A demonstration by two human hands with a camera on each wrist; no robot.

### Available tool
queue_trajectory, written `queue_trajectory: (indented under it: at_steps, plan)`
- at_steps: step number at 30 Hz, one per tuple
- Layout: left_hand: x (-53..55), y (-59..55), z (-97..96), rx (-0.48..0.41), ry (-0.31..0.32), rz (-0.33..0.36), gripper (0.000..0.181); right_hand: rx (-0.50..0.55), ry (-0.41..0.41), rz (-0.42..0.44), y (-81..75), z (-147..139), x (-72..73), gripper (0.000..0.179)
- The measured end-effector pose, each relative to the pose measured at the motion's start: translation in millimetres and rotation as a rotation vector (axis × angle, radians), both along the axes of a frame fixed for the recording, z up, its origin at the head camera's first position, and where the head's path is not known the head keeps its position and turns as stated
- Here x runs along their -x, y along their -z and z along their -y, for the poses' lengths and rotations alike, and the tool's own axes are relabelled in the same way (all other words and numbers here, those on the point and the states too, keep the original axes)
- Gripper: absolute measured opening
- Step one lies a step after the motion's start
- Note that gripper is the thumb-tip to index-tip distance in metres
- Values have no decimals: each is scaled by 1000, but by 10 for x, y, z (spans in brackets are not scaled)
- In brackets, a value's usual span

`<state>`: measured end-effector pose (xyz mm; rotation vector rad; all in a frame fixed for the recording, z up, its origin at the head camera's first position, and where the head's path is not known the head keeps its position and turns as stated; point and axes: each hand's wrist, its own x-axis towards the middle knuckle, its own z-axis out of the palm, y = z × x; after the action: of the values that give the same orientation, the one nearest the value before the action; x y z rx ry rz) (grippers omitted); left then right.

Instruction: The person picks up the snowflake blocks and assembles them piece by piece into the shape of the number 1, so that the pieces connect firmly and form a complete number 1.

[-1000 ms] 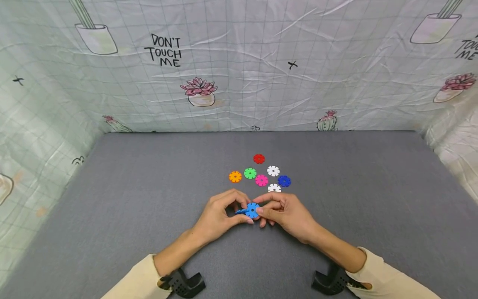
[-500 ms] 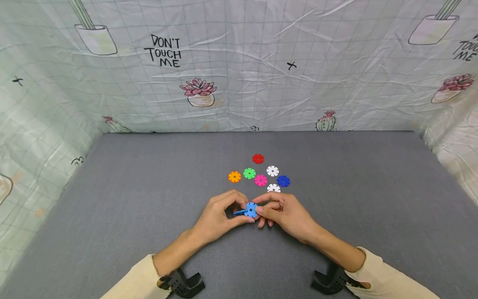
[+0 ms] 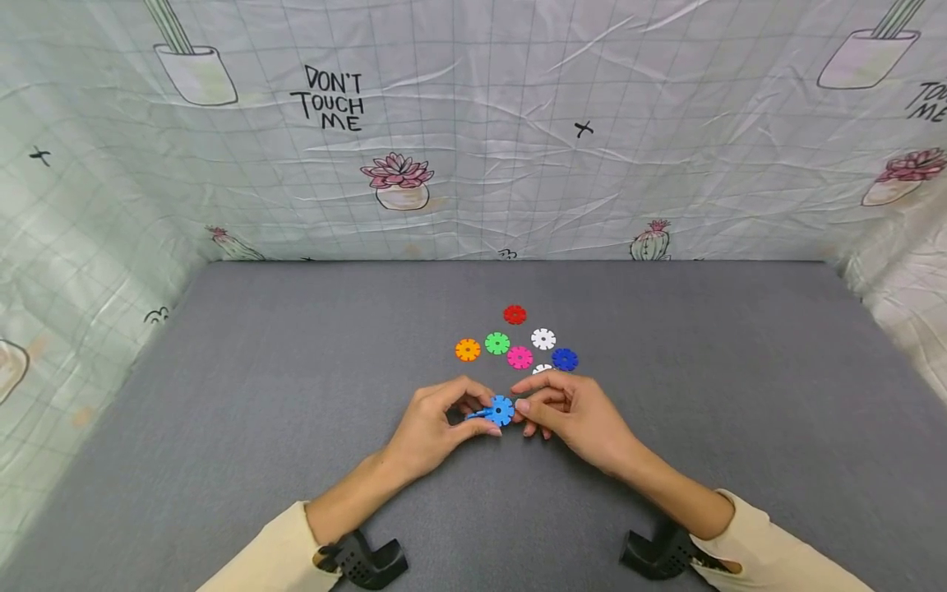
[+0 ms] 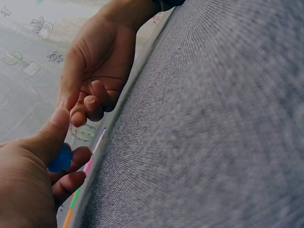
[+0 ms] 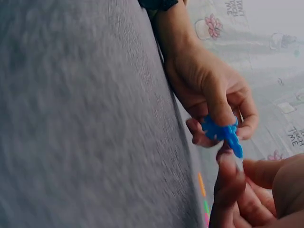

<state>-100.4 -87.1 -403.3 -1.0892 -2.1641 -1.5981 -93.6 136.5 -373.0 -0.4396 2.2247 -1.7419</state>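
Note:
Light-blue notched discs, apparently two slotted together at an angle, are held just above the table between the thumb and fingers of my left hand. In the right wrist view the left thumb presses on one blue disc while the other stands edge-on. My right hand is beside the facing disc's right edge, its thumb just off it and its fingers loosely bent. Whether a right fingertip still touches the disc from behind is hard to tell. Left-hand fingers hide part of the edge-on disc.
Beyond the hands, loose notched discs lie flat on the grey table: red, orange, green, pink, dark blue and white. A second white disc is partly covered by my right hand. Printed cloth hangs behind.
The right thumb, which overlapped the facing blue disc, has slid off to its right. My right hand has shifted slightly right and away, covering more of the nearer white disc. The left keeps its hold.

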Motion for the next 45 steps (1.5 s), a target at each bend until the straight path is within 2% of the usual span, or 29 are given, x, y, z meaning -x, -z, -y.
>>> queue_trajectory:
  at_steps: [4, 8, 12, 16, 22, 31, 34, 40, 45]
  plan:
    - [1, -4, -1, -14, 4, -11, 32, -122, 106, -169, -13, -51, 40, 20]
    - [7, -2, -2, -25, 17, -19, 29, -261, 189, -390, 7, -92, 93, 15]
    - [18, 7, -3, -22, 11, -25, 27, -386, 206, -606, 71, -122, 151, 18]
    - [23, 12, -4, -19, 7, -38, 28, -420, 177, -706, 141, -142, 190, 23]
    - [29, 18, -5, -19, 19, -53, 28, -409, 132, -729, 196, -156, 206, 25]
    - [21, 9, 4, -7, 21, -28, 25, -407, 128, -722, 212, -161, 213, 25]
    - [16, 7, 2, 9, 6, -23, 25, -415, 133, -692, 195, -162, 212, 26]
    - [6, 20, -6, 37, -29, 7, 27, -456, 166, -568, 128, -180, 218, 33]
    - [0, 19, -13, 54, -47, 34, 27, -474, 160, -540, 84, -215, 227, 28]
